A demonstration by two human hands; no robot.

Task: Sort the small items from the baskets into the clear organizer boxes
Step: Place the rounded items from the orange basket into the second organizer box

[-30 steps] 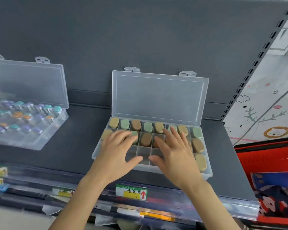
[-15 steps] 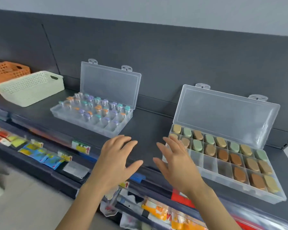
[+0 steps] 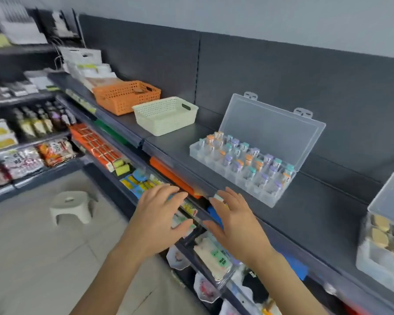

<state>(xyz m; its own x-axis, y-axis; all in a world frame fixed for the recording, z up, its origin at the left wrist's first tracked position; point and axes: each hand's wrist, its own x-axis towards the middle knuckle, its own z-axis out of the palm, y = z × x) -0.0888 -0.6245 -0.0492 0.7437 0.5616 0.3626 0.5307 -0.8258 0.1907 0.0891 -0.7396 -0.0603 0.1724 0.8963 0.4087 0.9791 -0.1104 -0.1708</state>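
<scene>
Head view, listed near to far. Left hand (image 3: 159, 214): palm down, fingers spread, grip wide and holding nothing, hovering in front of the shelf (image 3: 305, 201) edge above the packets on the lower tier. Right hand (image 3: 234, 221): just beside it, likewise flat, grip wide and holding nothing, fingertips at the shelf's front lip. Stool (image 3: 71, 208): pale, on the floor to the left, well apart from the work. Organizer box (image 3: 243, 164): clear, on the shelf just beyond the right hand, lid (image 3: 268, 133) raised against the back panel; holds capped vials (image 3: 248, 159) standing upright in its compartments, caps orange, teal and purple, with the front-corner compartments apparently bare. Second organizer box (image 3: 382, 246): at the right edge, partly cut off; holds tan and green oval pieces (image 3: 379, 237), nearer compartments seemingly vacant. Cream basket (image 3: 166, 117): farther left along the shelf, long axis roughly along the shelf run; contents cannot be made out. Orange basket (image 3: 125, 96): farthest, just behind the cream one; something brownish shows inside. Judgement: the baskets lie ahead and leftward of both hands, the left hand nearer, so the coming reach likely goes leftward along the shelf.
</scene>
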